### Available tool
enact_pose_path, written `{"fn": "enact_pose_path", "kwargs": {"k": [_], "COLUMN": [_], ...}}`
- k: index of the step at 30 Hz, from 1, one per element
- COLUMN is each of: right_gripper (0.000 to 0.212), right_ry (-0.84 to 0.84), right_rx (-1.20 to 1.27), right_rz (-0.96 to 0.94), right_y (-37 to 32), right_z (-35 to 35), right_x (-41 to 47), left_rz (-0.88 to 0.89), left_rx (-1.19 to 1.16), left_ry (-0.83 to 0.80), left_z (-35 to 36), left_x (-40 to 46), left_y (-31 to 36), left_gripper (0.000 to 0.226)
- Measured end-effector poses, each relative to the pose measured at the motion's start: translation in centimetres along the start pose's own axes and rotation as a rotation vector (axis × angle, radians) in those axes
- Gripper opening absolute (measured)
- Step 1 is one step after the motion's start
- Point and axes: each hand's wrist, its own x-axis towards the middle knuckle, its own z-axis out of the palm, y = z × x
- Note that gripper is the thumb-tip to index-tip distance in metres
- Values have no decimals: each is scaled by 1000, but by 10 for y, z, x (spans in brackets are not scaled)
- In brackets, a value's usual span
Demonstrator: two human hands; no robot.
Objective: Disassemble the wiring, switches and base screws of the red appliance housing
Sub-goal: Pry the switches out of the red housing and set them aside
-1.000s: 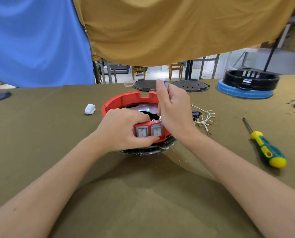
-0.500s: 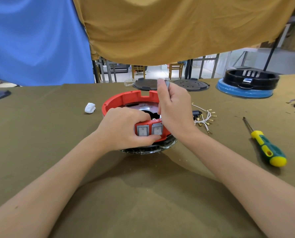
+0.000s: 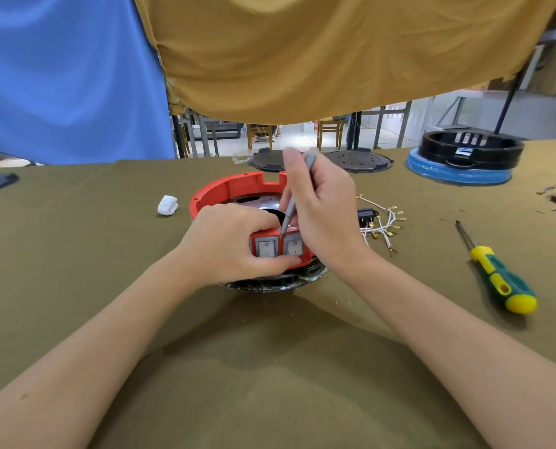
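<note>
Round red plastic appliance housing sits centre frame on the olive-green cloth table, open side up over a black ribbed base. Two grey rocker switches are seated side by side in its near wall, marked "O" and "I"; no other writing or brand readable. Left hand grips the near wall, fingers curled over the rim, thumb under the switches. Right hand pinches a thin grey metal tool, tip down at the top edge between the switches. Step looks like switch removal: prying clips. Next move probably calls for levering the tip against a clip while the left hand holds the housing firm, then pushing a switch out. Freed white wire bundle with brass terminals and a small black socket part lie just right of the housing, so wiring looks mostly done. Green-and-yellow screwdriver lies right of frame, white wad left, black round parts at upper right.
</note>
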Motion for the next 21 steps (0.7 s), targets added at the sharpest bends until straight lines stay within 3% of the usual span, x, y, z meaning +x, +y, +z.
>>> {"fn": "enact_pose_path", "kwargs": {"k": [6,14,21], "right_gripper": [44,54,46], "right_ry": [-123,-272,-116], "right_rx": [-124,-246,-128], "right_rz": [-46,88,-59], "right_y": [-4,-6,-3], "right_z": [2,13,2], "right_x": [2,16,4], "left_rz": [-47,-58,-74], "left_rx": [11,-13,15], "left_ry": [-58,-52,-79], "left_z": [0,-3,-4], "left_x": [1,0,2], "left_y": [-1,3,2], "left_gripper": [65,66,68]}}
